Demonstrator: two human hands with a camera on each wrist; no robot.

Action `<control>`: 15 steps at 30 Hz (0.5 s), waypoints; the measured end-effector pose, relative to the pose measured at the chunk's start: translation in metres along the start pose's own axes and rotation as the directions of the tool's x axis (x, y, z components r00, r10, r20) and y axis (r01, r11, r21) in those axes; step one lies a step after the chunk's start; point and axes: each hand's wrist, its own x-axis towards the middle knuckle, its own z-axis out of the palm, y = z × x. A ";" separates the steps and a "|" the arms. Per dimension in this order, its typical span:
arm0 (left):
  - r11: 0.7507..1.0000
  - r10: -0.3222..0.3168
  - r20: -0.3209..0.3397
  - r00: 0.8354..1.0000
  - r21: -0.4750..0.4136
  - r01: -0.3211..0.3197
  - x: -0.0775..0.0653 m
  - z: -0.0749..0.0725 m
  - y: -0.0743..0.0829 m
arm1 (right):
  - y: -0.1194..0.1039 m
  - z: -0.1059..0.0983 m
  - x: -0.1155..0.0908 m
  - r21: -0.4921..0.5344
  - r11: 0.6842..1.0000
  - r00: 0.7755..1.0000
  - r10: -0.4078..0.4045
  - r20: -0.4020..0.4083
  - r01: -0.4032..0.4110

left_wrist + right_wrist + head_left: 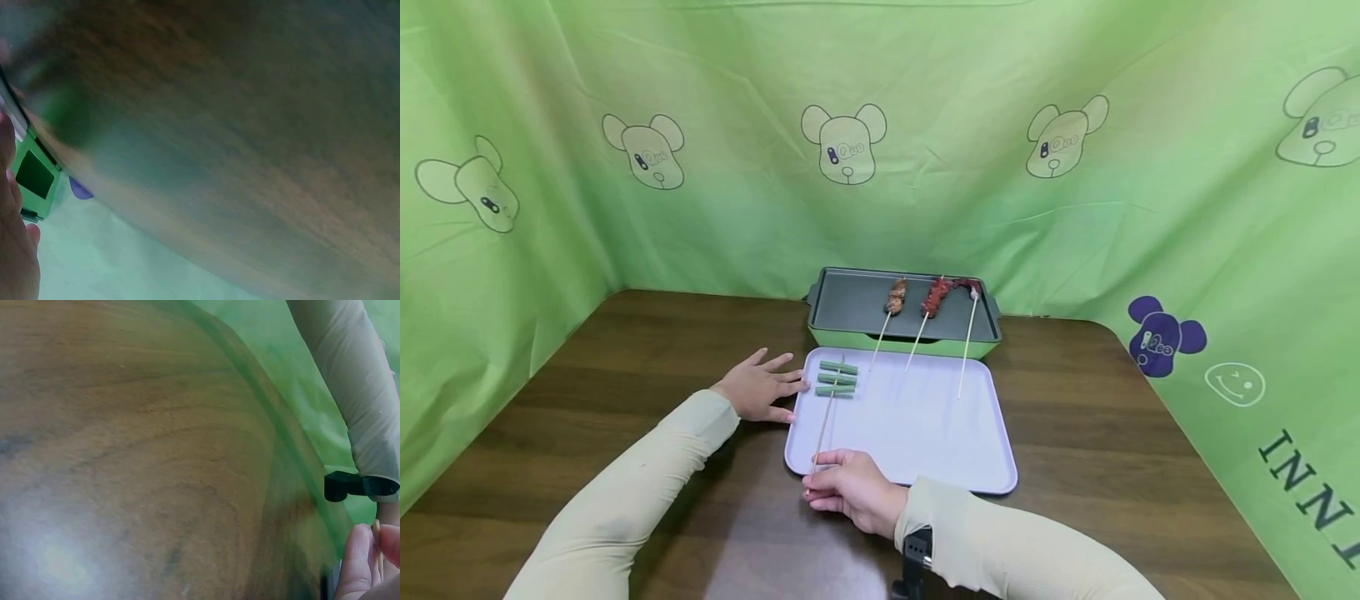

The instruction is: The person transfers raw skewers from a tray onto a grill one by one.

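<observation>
My right hand [857,490] pinches the lower end of a wooden skewer at the front left of the lilac tray [925,442]. Several short green vegetable pieces [837,379] are threaded across that skewer's far end, over the tray's left side. In the right wrist view the stick [377,547] shows between thumb and fingers. My left hand [758,386] has its fingers spread, fingertips right at the tray's left rim. Its fingers [9,187] appear at the edge of the left wrist view.
Behind the tray stands a green grill with a dark plate [850,304]. On it lie a browned meat skewer [896,297], a red meat skewer [936,297] and a dark red tentacle-like skewer [973,288], sticks hanging over the tray. Green cloth surrounds the wooden table [1090,442].
</observation>
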 end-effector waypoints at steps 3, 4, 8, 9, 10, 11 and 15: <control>1.000 -0.002 0.000 1.000 -0.003 0.002 0.001 0.000 0.000 | -0.001 -0.001 0.002 0.008 1.000 1.000 -0.008 -0.013 0.008; 1.000 -0.002 0.001 1.000 -0.004 0.002 0.000 0.000 0.000 | -0.002 -0.001 0.002 0.010 1.000 1.000 -0.010 -0.016 0.010; 1.000 -0.005 0.002 1.000 -0.004 0.005 -0.001 0.000 -0.001 | -0.003 -0.001 0.003 0.016 1.000 1.000 -0.020 -0.017 0.020; 1.000 -0.005 -0.001 1.000 -0.004 0.005 -0.001 0.000 -0.001 | -0.003 -0.001 0.003 0.017 1.000 1.000 -0.024 -0.015 0.024; 1.000 -0.005 -0.004 1.000 -0.005 0.005 -0.001 0.000 -0.001 | -0.003 -0.001 0.004 0.019 0.999 0.999 -0.028 -0.015 0.028; 1.000 -0.004 -0.008 1.000 -0.005 0.004 -0.001 0.000 -0.001 | -0.003 -0.001 0.004 0.022 0.999 0.999 -0.033 -0.014 0.033; 1.000 -0.002 -0.017 1.000 0.001 0.002 -0.001 0.001 -0.001 | -0.002 -0.001 0.003 0.024 0.999 0.999 -0.038 -0.006 0.038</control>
